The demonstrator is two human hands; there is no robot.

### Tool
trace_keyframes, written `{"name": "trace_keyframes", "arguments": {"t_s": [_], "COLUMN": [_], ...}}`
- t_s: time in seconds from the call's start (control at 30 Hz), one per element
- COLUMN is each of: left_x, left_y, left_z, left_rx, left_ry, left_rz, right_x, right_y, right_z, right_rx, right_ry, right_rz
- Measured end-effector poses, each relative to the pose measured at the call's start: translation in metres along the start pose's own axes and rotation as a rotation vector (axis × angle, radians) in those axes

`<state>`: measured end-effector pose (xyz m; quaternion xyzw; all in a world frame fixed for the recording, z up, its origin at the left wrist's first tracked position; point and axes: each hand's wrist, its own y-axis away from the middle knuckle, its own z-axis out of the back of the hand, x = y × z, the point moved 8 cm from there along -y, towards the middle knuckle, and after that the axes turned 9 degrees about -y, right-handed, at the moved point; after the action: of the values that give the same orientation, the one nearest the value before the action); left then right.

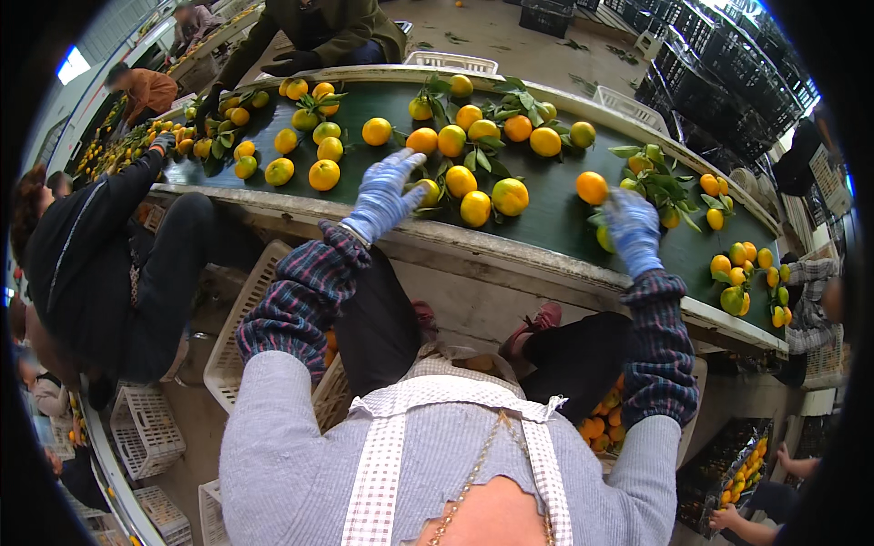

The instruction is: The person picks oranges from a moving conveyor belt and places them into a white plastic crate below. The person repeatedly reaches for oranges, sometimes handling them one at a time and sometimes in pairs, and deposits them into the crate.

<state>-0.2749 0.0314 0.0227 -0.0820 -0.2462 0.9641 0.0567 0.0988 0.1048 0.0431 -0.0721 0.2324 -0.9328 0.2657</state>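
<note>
A green conveyor belt (372, 157) carries orange and yellow-green citrus fruits, many with leafy stems. My left hand (386, 193), in a blue knitted glove, is over the near side of the belt, fingers apart, beside an orange citrus fruit (421, 140) and a greener one partly behind the thumb. My right hand (631, 225), gloved alike and slightly blurred, is farther right among leafy fruit. Another orange fruit (592, 188) lies just left of its fingertips; whether it holds anything is hidden. A leafy citrus cluster (659, 181) lies beyond this hand, and several fruits (476, 208) lie between my hands.
The belt's pale worn edge (491, 246) runs before my knees. Plastic crates stand beside my legs, one crate (235, 334) at the left. A co-worker in dark clothes (102, 252) sits at left; another person (334, 34) is across the belt. Stacked black crates (724, 75) stand behind.
</note>
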Motion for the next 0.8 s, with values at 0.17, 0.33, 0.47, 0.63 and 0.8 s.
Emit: {"name": "trace_keyframes", "arguments": {"t_s": [0.17,0.33,0.47,0.63,0.8], "left_x": [0.011,-0.015,-0.027,-0.014,-0.034], "left_y": [-0.026,-0.076,-0.081,-0.039,-0.008], "left_z": [-0.004,-0.048,-0.064,-0.07,-0.068], "left_rx": [-0.058,0.244,0.343,0.456,0.615], "left_ry": [-0.013,0.116,0.196,1.141,1.778], "left_rz": [-0.062,-0.038,0.061,0.423,0.628], "right_x": [-0.064,0.003,0.066,0.127,0.172], "right_y": [0.054,0.059,0.035,0.006,-0.018], "right_z": [0.034,0.049,0.05,0.041,0.031], "right_rx": [-0.031,-0.239,-0.221,-0.144,-0.157], "right_ry": [0.137,-0.12,-0.453,-0.741,-0.916], "right_rz": [-0.327,-0.149,-0.028,0.023,0.097]}}
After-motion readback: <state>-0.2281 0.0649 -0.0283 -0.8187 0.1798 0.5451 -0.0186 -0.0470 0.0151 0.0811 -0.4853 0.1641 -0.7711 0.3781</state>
